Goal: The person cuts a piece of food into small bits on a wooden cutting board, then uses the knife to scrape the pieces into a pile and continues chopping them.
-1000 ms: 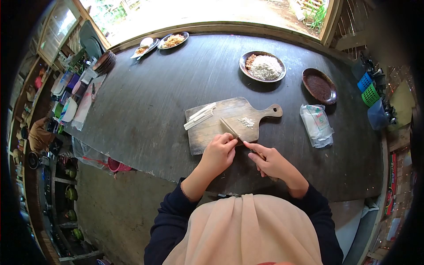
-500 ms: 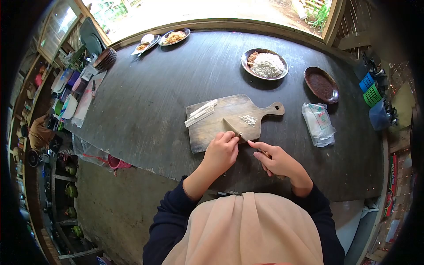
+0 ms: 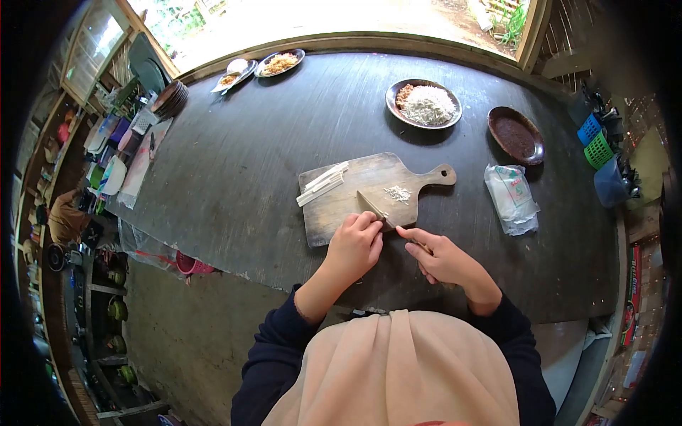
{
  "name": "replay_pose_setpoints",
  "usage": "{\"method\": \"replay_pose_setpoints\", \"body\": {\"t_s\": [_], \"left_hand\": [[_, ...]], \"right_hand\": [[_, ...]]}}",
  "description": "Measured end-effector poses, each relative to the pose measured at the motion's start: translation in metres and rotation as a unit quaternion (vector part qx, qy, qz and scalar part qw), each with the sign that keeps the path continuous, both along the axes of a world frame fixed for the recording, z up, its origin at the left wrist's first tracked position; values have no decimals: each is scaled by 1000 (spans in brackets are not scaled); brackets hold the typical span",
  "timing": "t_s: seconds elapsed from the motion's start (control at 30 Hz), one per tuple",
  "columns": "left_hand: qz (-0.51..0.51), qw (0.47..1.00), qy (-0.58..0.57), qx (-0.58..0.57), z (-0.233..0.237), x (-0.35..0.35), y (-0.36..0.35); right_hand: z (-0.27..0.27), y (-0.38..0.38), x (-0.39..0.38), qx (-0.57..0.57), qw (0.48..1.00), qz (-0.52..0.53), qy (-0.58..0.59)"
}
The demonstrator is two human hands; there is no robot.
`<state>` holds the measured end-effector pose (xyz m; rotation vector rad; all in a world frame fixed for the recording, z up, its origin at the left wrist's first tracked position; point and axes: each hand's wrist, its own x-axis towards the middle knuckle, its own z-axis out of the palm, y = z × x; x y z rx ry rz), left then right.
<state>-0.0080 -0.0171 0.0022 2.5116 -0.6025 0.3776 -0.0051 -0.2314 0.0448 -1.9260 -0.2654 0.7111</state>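
On the wooden cutting board (image 3: 330, 220) lie several long white sticks (image 3: 323, 183) at the left and a small heap of chopped white bits (image 3: 398, 193) toward the handle. My right hand (image 3: 447, 263) is closed around the handle of a knife (image 3: 368, 204), whose blade points up and left across the board. My left hand (image 3: 354, 245) is at the board's near edge with its fingers curled down beside the blade. What those fingers hold is mostly hidden; a bit of white shows next to the blade.
A plate of white shreds (image 3: 430, 105) with brown pieces stands beyond the board. To the right are a brown oval dish (image 3: 515, 135) and a plastic packet (image 3: 511, 200). Two plates of food (image 3: 278, 64) sit at the far left, and colored baskets (image 3: 598, 152) line the right wall.
The knife and both hands have barely moved. The whole view has shifted very slightly, and the board's contents look the same.
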Motion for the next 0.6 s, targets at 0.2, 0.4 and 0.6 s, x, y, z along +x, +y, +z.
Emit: {"method": "replay_pose_setpoints", "body": {"t_s": [0.2, 0.4, 0.6], "left_hand": [[4, 1000, 3, -3, 3, -2, -1], [13, 1000, 1, -1, 3, -2, -2], [-15, 998, 9, -65, -6, 2, 7]], "right_hand": [[-4, -1, 0, -3, 1000, 0, 6], [-7, -1, -1, 8, 1000, -7, 19], [-8, -4, 3, 29, 999, -12, 30]]}}
